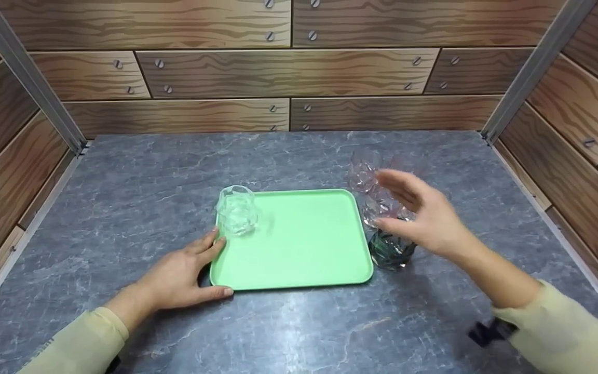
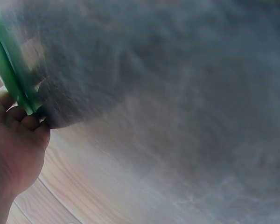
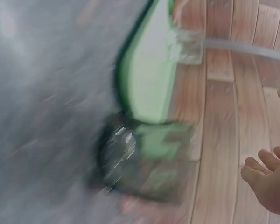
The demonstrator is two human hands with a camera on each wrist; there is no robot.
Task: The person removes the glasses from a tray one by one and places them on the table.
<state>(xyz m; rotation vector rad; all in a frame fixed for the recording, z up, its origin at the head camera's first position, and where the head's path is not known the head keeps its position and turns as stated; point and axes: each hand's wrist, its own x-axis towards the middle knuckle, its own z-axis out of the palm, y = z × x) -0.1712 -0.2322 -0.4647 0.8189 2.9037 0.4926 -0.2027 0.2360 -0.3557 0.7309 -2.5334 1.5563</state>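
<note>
A light green tray (image 1: 299, 244) lies on the table with a clear faceted glass (image 1: 237, 210) upright at its far left corner. My left hand (image 1: 185, 275) rests against the tray's near left corner, fingers at the left rim and thumb at the front edge. To the right of the tray, my right hand (image 1: 423, 218) is raised above a dark green glass (image 1: 392, 252), its thumb and fingers spread apart around nothing. In the right wrist view, the dark glass (image 3: 144, 161) is blurred beside the tray. Pinkish clear glasses (image 1: 364, 174) stand behind it, partly hidden by my right hand.
The grey marbled table (image 1: 299, 332) is bounded by wood-patterned panels (image 1: 288, 72) at the back and both sides. Metal posts (image 1: 538, 67) stand at the back corners. The glasses crowd the tray's right edge.
</note>
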